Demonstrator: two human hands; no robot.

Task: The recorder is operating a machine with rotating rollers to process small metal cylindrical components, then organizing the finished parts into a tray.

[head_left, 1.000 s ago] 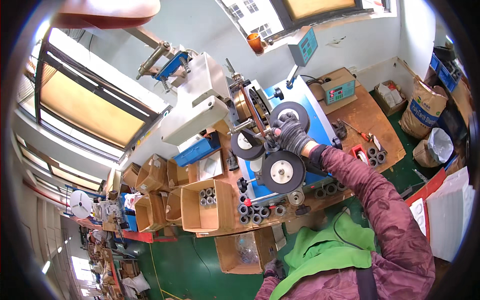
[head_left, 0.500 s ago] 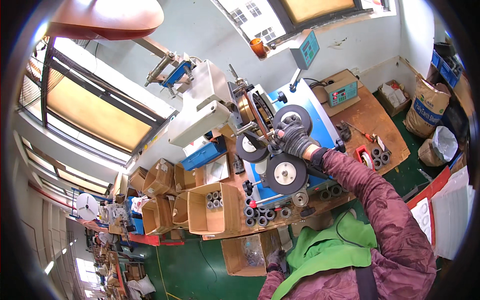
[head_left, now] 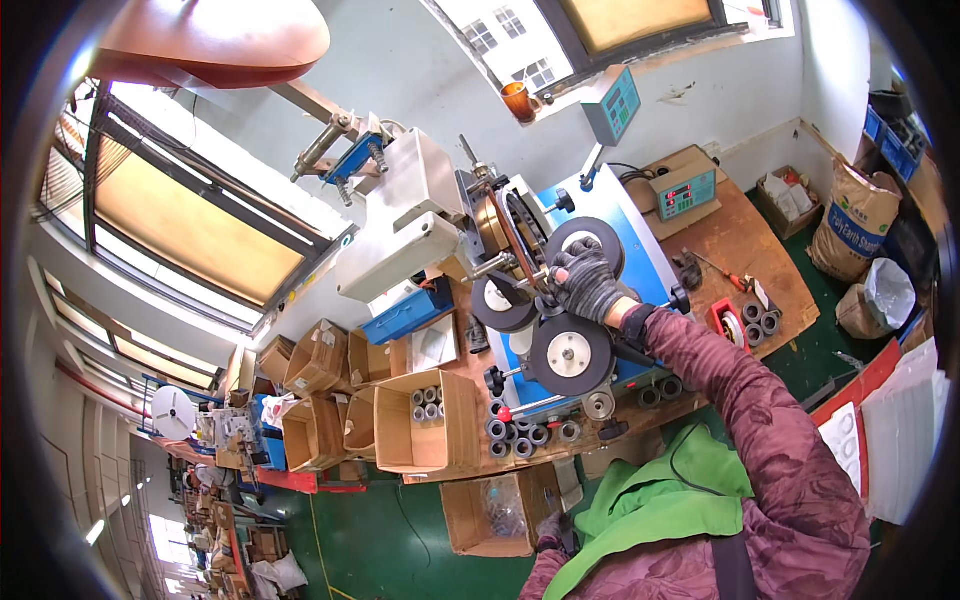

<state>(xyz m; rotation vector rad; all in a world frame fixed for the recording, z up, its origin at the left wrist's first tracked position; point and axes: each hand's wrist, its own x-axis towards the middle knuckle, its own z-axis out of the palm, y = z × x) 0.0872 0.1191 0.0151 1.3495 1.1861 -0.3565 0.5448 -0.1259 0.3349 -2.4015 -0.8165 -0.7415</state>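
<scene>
My right hand (head_left: 588, 284), in a dark grey striped glove, reaches in among the black rollers of a winding machine (head_left: 621, 255). Its fingers are bent together by the machine's upright ring (head_left: 519, 232); whatever they hold is hidden. One black roller (head_left: 567, 357) sits just below the hand, another (head_left: 603, 228) above it and a third (head_left: 504, 306) to its left. My left hand (head_left: 553, 530), also in a dark glove, hangs low beside an open cardboard box (head_left: 462, 520) holding clear plastic. Its fingers are too small and dark to make out.
Several grey rings (head_left: 523, 447) stand along the bench's front edge. More lie inside a cardboard carton (head_left: 458, 420). A control box (head_left: 690, 193), a screwdriver (head_left: 738, 281) and a red tape dispenser (head_left: 727, 322) are on the wooden bench to the right. Paper sacks (head_left: 850, 220) stand on the floor.
My right hand has shifted slightly down among the rollers, its fingers still bent. My left hand has moved a little lower beside the box. The view has tilted slightly.
</scene>
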